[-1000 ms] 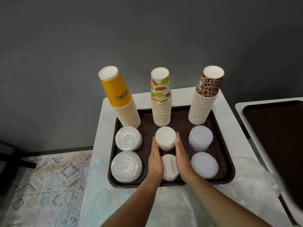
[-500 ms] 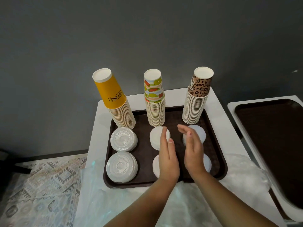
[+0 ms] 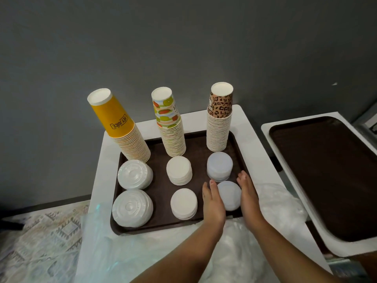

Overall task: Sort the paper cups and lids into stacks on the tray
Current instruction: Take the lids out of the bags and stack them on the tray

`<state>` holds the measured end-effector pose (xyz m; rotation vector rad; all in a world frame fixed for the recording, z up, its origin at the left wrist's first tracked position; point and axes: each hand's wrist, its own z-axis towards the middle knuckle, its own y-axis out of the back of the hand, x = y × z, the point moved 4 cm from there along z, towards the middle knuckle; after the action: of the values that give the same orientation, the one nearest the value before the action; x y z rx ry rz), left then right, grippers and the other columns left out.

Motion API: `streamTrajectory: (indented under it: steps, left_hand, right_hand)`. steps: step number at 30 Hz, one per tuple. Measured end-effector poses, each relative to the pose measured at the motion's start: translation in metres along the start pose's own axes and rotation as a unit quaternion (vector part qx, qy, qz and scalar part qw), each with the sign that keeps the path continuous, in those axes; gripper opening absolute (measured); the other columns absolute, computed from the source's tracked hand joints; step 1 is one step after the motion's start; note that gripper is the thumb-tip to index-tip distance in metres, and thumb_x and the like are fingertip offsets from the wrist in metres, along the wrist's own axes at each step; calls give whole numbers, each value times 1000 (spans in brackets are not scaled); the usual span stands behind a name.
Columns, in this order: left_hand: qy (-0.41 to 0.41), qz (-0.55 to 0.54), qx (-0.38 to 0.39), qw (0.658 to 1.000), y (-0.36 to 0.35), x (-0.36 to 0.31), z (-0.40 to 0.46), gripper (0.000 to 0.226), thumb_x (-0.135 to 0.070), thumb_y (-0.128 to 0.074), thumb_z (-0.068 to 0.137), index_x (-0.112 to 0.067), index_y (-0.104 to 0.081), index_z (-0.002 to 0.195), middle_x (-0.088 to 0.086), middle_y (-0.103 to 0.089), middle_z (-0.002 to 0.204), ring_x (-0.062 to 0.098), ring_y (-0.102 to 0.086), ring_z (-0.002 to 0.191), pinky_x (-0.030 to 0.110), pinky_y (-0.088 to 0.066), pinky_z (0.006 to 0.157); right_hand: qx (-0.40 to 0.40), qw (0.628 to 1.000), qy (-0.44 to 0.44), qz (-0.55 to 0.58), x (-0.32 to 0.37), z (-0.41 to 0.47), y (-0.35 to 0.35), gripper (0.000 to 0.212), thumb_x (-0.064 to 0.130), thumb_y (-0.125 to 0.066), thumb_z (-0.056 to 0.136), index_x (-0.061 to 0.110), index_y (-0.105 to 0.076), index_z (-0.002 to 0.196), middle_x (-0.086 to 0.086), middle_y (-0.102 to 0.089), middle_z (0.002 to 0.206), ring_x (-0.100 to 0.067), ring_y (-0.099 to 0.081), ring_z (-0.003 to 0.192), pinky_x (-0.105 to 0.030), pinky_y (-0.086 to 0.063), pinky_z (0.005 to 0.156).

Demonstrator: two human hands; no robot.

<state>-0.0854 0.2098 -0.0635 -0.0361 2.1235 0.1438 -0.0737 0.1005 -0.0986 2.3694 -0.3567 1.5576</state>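
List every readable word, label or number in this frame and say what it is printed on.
"HEY JUICE", in a box, upside down: on the yellow cup topping the left stack.
Dark letters on the fruit-pattern cup: partly hidden, unreadable.
Print on the leopard-print cup: too blurred to read.
The lid stacks show no readable text.

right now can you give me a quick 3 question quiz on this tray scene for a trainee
1. True or false: the leopard-print cup stack stands at the tray's right rear.
2. Which lid stack do the left hand and right hand flank? A) the near right translucent lid stack B) the near middle white lid stack C) the near left clear lid stack
3. How many cup stacks stand along the back of the tray?

Key: 1 true; 2 A; 3 three: the yellow cup stack, the fruit-print cup stack and the leopard-print one.
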Motion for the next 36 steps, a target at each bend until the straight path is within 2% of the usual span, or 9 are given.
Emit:
streamTrajectory:
  steps: [5,12,16,23,27,29,31,33,36]
  left_hand:
    - [8,-1,-12,1000,-6,4,-2,54,-43,-24,102,-19,-23,149,5,-32,152,20,-34,137,33,-25,114]
    - [7,0,-22,1000,-7,2,-7,54,-44,-24,102,-20,-23,150,3,-32,152,20,-33,137,32,-25,114]
    - [-36,22,-31,999,-3,-3,-19,54,-42,-26,102,-16,-24,149,2,-30,154,16,-29,140,32,-21,116]
    - [-169,109,-19,979,25,-25,-45,47,-33,-30,103,-19,-26,147,-10,-30,149,-5,-25,129,0,-15,98]
    - [-232,159,-5,960,58,-32,-56,41,-33,-35,102,-19,-37,141,-12,-41,139,-5,-33,126,-8,-19,90]
    - [-252,187,8,949,78,-29,-60,42,-42,-36,97,-24,-44,133,-12,-48,134,-2,-41,123,2,-27,96]
    - [-257,219,27,941,98,-22,-59,48,-50,-37,90,-24,-47,130,-10,-53,128,2,-48,119,22,-38,103]
    - [-259,244,54,933,115,-13,-60,55,-60,-38,87,-25,-47,130,-8,-55,124,5,-55,109,33,-45,100]
    - [-269,323,102,902,131,0,-70,68,-67,-36,81,-27,-39,135,-6,-50,126,-3,-51,107,20,-41,97]
  right_hand:
    - [43,999,-9,6,9,-6,-2,47,38,-31,102,26,-28,147,3,-35,150,-14,-34,137,-34,-26,115]
    - [41,999,-3,-10,10,-3,2,48,39,-30,102,25,-26,148,2,-32,153,-16,-31,139,-39,-23,117]
    - [35,999,28,12,18,-7,9,47,35,-30,103,24,-25,149,4,-29,154,-13,-29,139,-28,-23,111]
    - [38,984,175,-20,54,-27,4,29,25,-44,99,23,-52,127,8,-48,128,-9,-46,122,-14,-35,97]
    - [102,957,264,-66,63,-49,-9,24,28,-60,89,27,-56,113,6,-57,117,-1,-54,108,-5,-38,87]
    - [155,938,296,-92,62,-62,-17,25,16,-65,88,23,-59,111,1,-61,114,1,-58,102,-4,-40,84]
    - [227,921,294,-116,57,-77,-25,25,13,-66,87,22,-61,110,0,-62,110,-2,-60,98,-7,-43,82]
    - [312,896,279,-147,48,-90,-34,23,16,-67,86,24,-63,107,5,-59,106,-7,-62,93,-13,-47,81]
    - [397,838,291,-233,35,-104,-41,19,12,-62,89,22,-65,104,10,-54,112,1,-55,96,-10,-41,82]
